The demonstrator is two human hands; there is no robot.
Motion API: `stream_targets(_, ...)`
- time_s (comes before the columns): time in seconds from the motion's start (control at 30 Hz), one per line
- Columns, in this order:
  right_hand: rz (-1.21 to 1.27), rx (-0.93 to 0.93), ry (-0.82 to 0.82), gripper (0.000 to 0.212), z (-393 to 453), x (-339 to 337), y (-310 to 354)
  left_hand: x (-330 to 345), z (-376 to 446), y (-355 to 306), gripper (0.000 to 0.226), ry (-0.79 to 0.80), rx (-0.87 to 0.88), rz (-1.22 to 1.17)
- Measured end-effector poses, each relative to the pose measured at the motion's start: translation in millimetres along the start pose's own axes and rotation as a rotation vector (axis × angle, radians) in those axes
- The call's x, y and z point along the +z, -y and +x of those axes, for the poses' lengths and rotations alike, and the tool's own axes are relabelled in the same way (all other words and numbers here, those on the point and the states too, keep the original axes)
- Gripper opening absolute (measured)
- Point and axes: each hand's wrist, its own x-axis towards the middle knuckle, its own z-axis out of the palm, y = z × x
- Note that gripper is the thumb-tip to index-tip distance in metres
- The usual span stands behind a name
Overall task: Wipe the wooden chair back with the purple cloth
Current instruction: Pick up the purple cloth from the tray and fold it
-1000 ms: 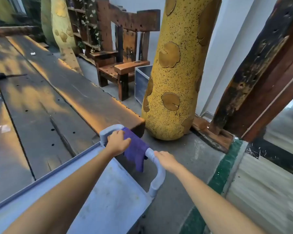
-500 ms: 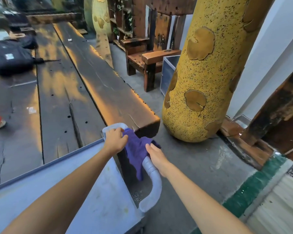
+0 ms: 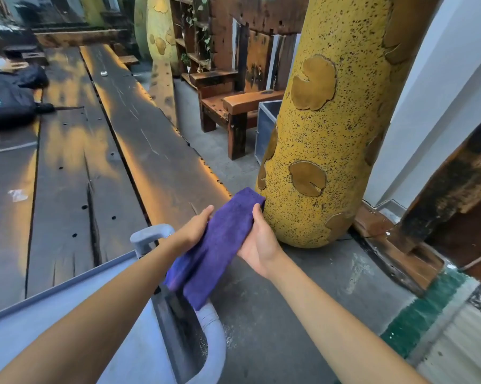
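Holding a folded purple cloth [image 3: 222,239] between left hand [image 3: 193,230] and right hand [image 3: 258,239], both grips closed on it, with the dark wooden chair back [image 3: 257,37] unwiped, well apart at twelve o'clock.

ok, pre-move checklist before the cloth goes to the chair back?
1. Folded purple cloth held: ok, the left hand and the right hand each have a grip on a long edge.
2. Cloth off the grey cart handle: ok, it is lifted above the handle.
3. Dark wooden chair back in view: ok, straight ahead behind the yellow speckled column.
4. Path to the chair: cannot tell, the column hides part of the grey concrete floor.
5. Cloth damp or dry: cannot tell.
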Motion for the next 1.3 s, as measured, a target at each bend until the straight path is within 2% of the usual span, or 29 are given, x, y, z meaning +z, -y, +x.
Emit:
stream_targets(0.13,0.007,-0.073,-0.038,0.077,29,-27,53,15,41,-27,0.069,0.180,-0.175,-0.424)
stream_targets(0.2,-0.010,-0.089,-0.041,0.068,46,-43,79,20,63,-43,0.068,0.316,-0.191,-0.499)
stream_targets(0.23,-0.031,-0.086,-0.042,0.064,56,-51,91,23,75,-50,0.060,0.363,-0.176,-0.526)
stream_targets(0.33,-0.051,-0.097,-0.063,0.054,95,-77,124,28,119,-73,0.036,0.317,-0.120,-0.631)
stream_targets(0.4,-0.073,-0.087,-0.073,0.059,130,-96,145,28,154,-86,0.042,0.251,-0.103,-0.683)
stream_targets(0.5,-0.251,0.009,-0.091,0.064,164,-112,172,26,185,-97,0.050,0.156,-0.050,-0.634)
stream_targets(0.6,-0.468,0.131,-0.224,0.043,202,-128,201,16,221,-104,0.041,0.025,-0.019,-0.517)
stream_targets(0.7,-0.509,0.208,-0.311,0.032,235,-139,224,4,243,-114,0.037,-0.045,-0.022,-0.475)
stream_targets(0.77,-0.513,0.230,-0.310,0.035,248,-140,236,-1,250,-126,0.035,-0.067,-0.009,-0.473)
stream_targets(0.83,-0.619,0.240,-0.288,0.048,260,-136,247,-5,257,-140,0.034,-0.105,0.013,-0.465)
stream_targets(0.93,-0.758,0.170,-0.276,0.075,281,-128,262,-9,267,-163,0.032,-0.198,0.027,-0.435)
stream_targets(1.07,-0.919,0.021,-0.239,0.067,301,-117,281,-14,283,-185,0.033,-0.246,0.015,-0.396)
stream_targets(1.3,-1.271,-0.061,-0.077,0.072,356,-127,317,-30,336,-215,0.012,-0.226,0.042,-0.139)
